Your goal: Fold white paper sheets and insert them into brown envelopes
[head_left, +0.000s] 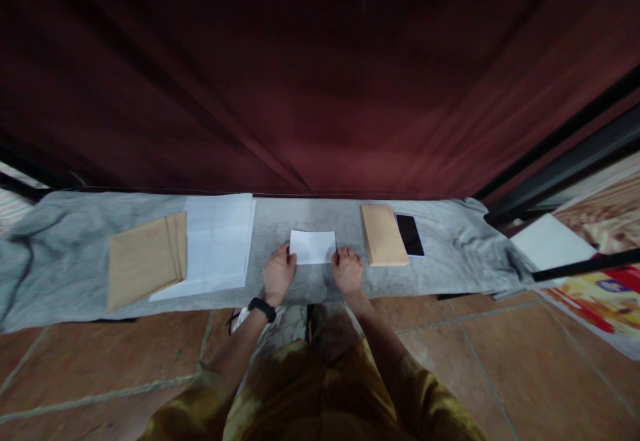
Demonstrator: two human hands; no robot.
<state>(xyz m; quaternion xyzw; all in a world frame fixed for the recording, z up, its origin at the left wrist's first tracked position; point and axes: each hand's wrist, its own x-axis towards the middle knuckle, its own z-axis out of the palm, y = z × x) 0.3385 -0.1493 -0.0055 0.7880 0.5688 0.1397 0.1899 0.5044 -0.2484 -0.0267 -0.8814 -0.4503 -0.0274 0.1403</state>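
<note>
In front of me a small white sheet of paper [313, 248], perhaps folded, lies on a grey cloth. My left hand [279, 272] grips its left edge, thumb on the paper and fingers curled. At the right edge, my right hand [347, 268] holds it the same way, fingers bent inward. Just right of that hand rests a brown envelope stack [385, 234]. Left of my left hand are large white sheets [217, 241], partly covered by several brown envelopes [143, 258].
A dark-screened phone [410, 234] lies beside the right envelopes. The grey cloth [460, 248] covers a long narrow surface with a dark red curtain [320, 94] behind it. Black metal bars [565, 161] and a white card [553, 244] are at the right. Tiled floor [550, 361] shows below.
</note>
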